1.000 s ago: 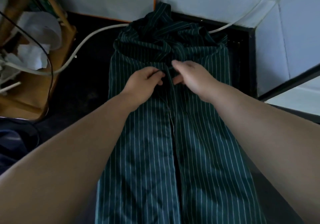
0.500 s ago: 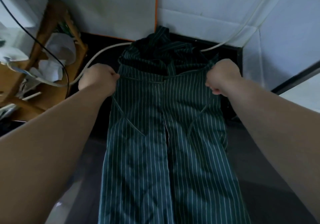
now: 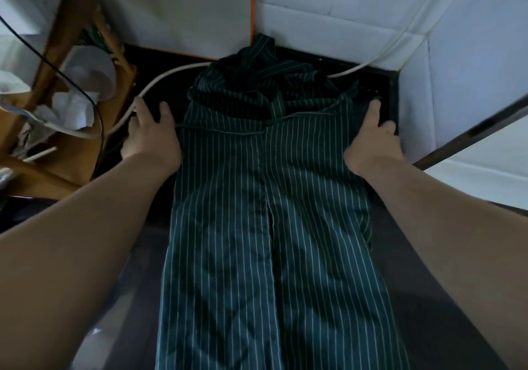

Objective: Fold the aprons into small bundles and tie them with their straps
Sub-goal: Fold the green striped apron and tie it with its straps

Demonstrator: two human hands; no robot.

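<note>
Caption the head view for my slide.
Left hand and right hand flank a lengthwise-folded green striped apron, a strap lying across it.

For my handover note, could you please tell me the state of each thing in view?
apron, laid flat, sides folded in to the middle, far end bunched.
strap, lying across the apron, untied.
left hand, fingers spread, beside the apron's left edge.
right hand, at the apron's right edge; grip unclear.
white cable, slack behind the apron.
</note>
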